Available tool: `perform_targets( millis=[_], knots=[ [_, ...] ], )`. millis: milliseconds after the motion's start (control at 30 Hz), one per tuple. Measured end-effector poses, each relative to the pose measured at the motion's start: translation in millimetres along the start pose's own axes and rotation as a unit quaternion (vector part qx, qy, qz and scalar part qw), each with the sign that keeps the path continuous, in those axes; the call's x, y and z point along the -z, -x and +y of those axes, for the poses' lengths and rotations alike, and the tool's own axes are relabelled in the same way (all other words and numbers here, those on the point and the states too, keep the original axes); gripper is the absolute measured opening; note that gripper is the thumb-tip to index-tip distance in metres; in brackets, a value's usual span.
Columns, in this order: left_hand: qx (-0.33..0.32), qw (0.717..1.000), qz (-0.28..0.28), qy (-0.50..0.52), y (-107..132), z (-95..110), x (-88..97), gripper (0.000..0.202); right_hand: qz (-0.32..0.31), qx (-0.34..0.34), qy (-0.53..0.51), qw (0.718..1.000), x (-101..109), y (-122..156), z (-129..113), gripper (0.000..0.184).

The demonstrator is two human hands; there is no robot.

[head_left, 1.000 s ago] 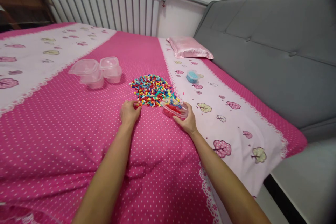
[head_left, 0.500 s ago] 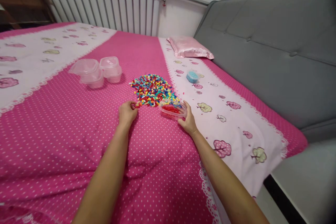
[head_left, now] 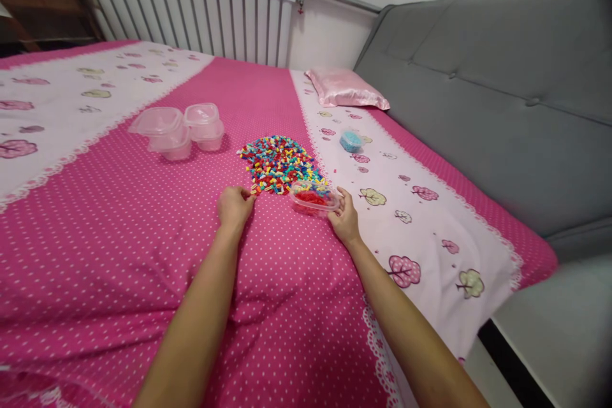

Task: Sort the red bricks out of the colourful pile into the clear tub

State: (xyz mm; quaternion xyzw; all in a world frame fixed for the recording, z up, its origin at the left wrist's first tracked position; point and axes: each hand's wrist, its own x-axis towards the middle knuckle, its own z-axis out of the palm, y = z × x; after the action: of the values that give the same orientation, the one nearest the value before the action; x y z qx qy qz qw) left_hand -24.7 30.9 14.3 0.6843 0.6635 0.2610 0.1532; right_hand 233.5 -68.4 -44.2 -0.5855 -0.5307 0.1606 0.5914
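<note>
Both forearms reach forward over a pink polka-dot bedsheet [head_left: 143, 255].

Right hand [head_left: 344, 220]: it grips a small clear tub [head_left: 313, 199] at the tub's right rim, with the fingers wrapped on the near-right side. The tub sits low on the sheet, just left of and slightly beyond the hand, and it holds red beads. Its far-left side touches the near-right edge of the bead pile [head_left: 280, 162].

Left hand [head_left: 234, 207]: it lies knuckles up with the fingers curled inward, and the fingertips sit at the near-left edge of the bead pile. I cannot tell whether a bead is pinched between them. The pile lies just beyond and to the right of this hand, spread flat on the sheet in mixed red, blue, yellow, green and white.

The two hands are apart, with the near edge of the pile and the tub between them.

Surroundings: two clear containers [head_left: 179, 131] stand touching each other to the far left of the pile. A blue-filled tub [head_left: 351, 140] sits to the far right on the pale printed strip. A pink pillow [head_left: 344, 88] lies farther back. A grey padded panel [head_left: 478, 95] runs along the right, and a radiator [head_left: 191, 13] stands against the far wall.
</note>
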Motion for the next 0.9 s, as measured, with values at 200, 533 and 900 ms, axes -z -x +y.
perform_targets(
  millis=[200, 533, 900],
  knots=[
    [0.018, 0.998, 0.007, 0.055, -1.7, -1.6, -1.1, 0.017, 0.001, -0.022, -0.016, 1.0, 0.8, -0.6, -2.6, 0.069],
    [0.058, 0.936, 0.025, 0.347, -3.5, -5.0, 8.0, 0.02, 0.009, -0.047, -0.027, 0.998, 0.6, -0.5, -9.6, 0.066],
    [-0.073, 0.909, 0.005, 0.409, 20.1, 51.5, 0.5, 0.023, 0.007, -0.033, -0.02, 0.999, 0.1, -1.0, -7.0, 0.065]
  ],
)
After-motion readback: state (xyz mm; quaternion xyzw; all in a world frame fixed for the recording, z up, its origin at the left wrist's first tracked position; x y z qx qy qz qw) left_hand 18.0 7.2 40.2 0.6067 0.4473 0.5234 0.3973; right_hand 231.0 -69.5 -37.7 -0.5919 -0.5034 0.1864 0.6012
